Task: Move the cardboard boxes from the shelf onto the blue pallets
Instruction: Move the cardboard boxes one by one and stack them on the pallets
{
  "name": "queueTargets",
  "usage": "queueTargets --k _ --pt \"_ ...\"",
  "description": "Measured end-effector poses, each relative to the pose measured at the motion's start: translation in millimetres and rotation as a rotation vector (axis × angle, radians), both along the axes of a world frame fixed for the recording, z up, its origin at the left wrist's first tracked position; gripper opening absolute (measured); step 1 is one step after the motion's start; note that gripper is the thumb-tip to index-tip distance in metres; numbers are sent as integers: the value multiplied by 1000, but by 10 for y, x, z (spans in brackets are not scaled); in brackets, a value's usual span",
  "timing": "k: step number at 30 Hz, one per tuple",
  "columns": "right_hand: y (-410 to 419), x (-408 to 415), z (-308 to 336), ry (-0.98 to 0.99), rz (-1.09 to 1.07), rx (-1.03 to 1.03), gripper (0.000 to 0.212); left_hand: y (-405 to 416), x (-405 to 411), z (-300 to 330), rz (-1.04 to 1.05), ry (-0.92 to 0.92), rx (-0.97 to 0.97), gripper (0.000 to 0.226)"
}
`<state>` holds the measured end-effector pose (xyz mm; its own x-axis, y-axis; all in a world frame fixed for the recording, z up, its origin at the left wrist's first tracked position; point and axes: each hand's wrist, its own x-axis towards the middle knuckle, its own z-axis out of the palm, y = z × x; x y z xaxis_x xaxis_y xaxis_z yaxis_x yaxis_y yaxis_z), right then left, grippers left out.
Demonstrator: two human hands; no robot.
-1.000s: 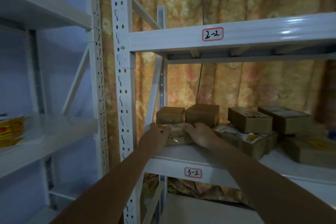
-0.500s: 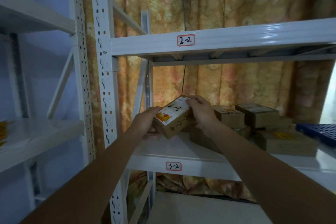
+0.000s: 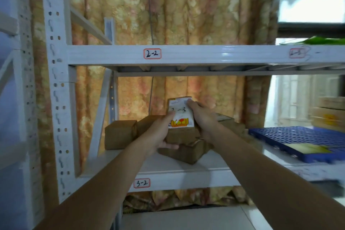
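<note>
I hold a small cardboard box (image 3: 180, 117) with a white label and a red-yellow sticker, tilted up above the shelf marked 3-2 (image 3: 168, 166). My left hand (image 3: 160, 134) grips its left and lower side, thumb on the label. Curled over the box's top right corner is my right hand (image 3: 200, 117). Several plain brown boxes stay on the shelf: one at the left (image 3: 120, 134), one under the held box (image 3: 183, 152). A blue pallet (image 3: 306, 140) lies on the shelf to the right.
A white perforated upright (image 3: 56, 87) stands at the left. The 2-2 beam (image 3: 186, 54) runs overhead. A patterned curtain (image 3: 186, 9) hangs behind. More cardboard boxes (image 3: 330, 115) are stacked at the far right behind the pallet. A yellowish sheet (image 3: 308, 148) lies on the pallet.
Both hands took the labelled box off the shelf and lifted it, turning its labelled face toward me. The view swung right, bringing the blue pallet into sight.
</note>
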<state>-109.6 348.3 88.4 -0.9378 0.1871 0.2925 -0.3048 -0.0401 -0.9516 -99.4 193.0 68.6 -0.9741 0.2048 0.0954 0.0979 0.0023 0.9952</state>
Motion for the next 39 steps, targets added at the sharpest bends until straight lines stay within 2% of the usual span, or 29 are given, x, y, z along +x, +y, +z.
queueTargets --k 2,3,7,9,12,16,25,29,32,39 --pt "128 -28 -53 -30 -13 -2 85 216 -48 28 40 21 47 47" --pt "191 -11 -77 -29 -12 9 84 324 -71 44 52 31 63 47" --pt "426 341 -134 12 -95 45 30 765 -25 52 -7 100 66 35" --pt "653 500 -201 5 -176 36 24 1004 14 -15 -72 149 20 37" --pt "1022 780 -326 -42 -316 61 27 1398 137 -152 -157 202 -29 37" --pt "1543 1245 -462 -80 -478 38 16 1972 427 -270 -262 212 -80 40" --pt "2719 2354 -592 -107 -685 39 19 3357 1293 -344 -528 245 -156 38" --pt "3291 2822 -614 -108 -725 42 20 4003 1689 -382 -551 298 -173 39" --pt "3681 3072 -655 -114 -748 47 17 4417 1940 -416 -570 271 -170 45" --pt "4430 3296 -787 -124 -761 23 25 5172 2158 -511 -601 263 -221 52"
